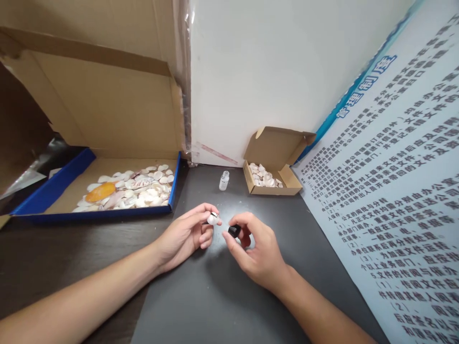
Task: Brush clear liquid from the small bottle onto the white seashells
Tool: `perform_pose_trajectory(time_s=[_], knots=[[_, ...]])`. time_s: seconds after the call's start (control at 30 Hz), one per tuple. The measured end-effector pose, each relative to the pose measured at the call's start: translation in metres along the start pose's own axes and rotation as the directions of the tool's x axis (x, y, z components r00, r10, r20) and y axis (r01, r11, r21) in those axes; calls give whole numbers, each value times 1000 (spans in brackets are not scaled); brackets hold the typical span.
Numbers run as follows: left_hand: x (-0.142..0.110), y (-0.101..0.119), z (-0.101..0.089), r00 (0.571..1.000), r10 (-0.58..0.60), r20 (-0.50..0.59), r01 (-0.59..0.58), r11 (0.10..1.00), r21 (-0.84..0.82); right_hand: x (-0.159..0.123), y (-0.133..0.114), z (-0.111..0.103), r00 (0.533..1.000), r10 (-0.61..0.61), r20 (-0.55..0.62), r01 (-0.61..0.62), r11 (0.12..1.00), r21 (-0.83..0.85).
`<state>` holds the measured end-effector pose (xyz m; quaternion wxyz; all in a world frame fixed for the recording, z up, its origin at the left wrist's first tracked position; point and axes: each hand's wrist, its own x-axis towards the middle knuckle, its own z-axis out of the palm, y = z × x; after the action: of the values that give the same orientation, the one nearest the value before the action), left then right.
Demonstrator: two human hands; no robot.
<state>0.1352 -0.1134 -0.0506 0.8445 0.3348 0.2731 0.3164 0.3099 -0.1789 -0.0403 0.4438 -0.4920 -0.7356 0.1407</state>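
Between the thumb and fingertips of my left hand (pixel 184 235) is a small white seashell (pixel 213 219) with a dark streak on its upper side. My right hand (pixel 258 251) grips a black cap (pixel 234 231), just to the right of the shell and apart from it. Whether a brush extends from the cap I cannot tell. Beyond both hands a small clear glass bottle (pixel 224 181) with a white label stands upright, its threaded neck uncapped.
At the left, a blue-edged cardboard box (pixel 174 184) holds many seashells (pixel 154 195) and one orange shell (pixel 100 192). A smaller open cardboard box (pixel 276 190) with shells is at the back right. A white panel (pixel 287 67) and a printed poster (pixel 387 191) border the dark table (pixel 186 306).
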Motion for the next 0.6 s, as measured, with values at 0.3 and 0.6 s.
perform_pose_trajectory(time_s=[0.3, 0.6], knots=[[0, -1, 0, 1000, 6, -13, -6, 1000, 10, 0, 1, 1, 999, -35, 5, 35, 999, -13], [2, -3, -3, 1000, -7, 17, 7, 1000, 0, 1, -3, -1, 971, -240, -10, 234, 954, -189]])
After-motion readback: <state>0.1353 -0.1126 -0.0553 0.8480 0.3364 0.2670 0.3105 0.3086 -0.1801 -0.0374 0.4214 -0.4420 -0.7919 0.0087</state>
